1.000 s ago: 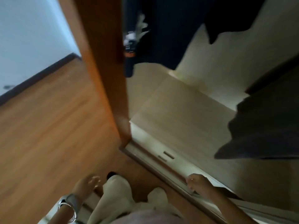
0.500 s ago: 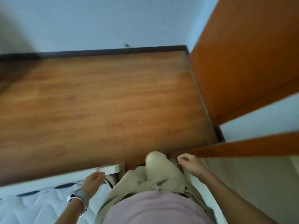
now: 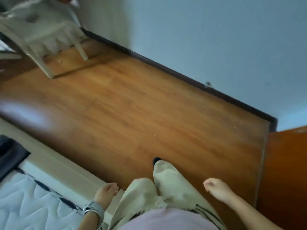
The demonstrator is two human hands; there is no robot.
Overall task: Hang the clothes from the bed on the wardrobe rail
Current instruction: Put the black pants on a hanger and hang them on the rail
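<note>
Hands both free. Left hand [image 3: 107, 192] hangs low beside the left thigh, over the near corner of the bed frame [image 3: 54, 165]; grip slack, fingers loosely curled, nothing in it. Cannot tell whether it touches the frame. Grey watch [image 3: 98, 208] and metal bangle [image 3: 88, 211] on that wrist. Right hand [image 3: 216, 188] is out to the right over the wooden floor [image 3: 132, 105]; grip equally slack, fingers curled in loosely, nothing held. Bed side is bottom left: white quilted mattress [image 3: 25, 201] inside the cream bed frame. Dark fabric [image 3: 10, 151] lies at the far left edge, just beyond the mattress end; too blurred to tell if it is a garment. Orange-brown panel [image 3: 285, 171] fills the right edge, near the right forearm and well apart from the bed. Beige trousers [image 3: 172, 185] centre bottom, one leg forward with a dark toe [image 3: 156, 160] on the floor; pink top [image 3: 166, 219] below them. Top left, a pale piece of furniture [image 3: 49, 35] on legs, blurred, stands on the floor against the blue wall [image 3: 216, 39]. Dark skirting [image 3: 166, 67] runs along the wall's foot.
</note>
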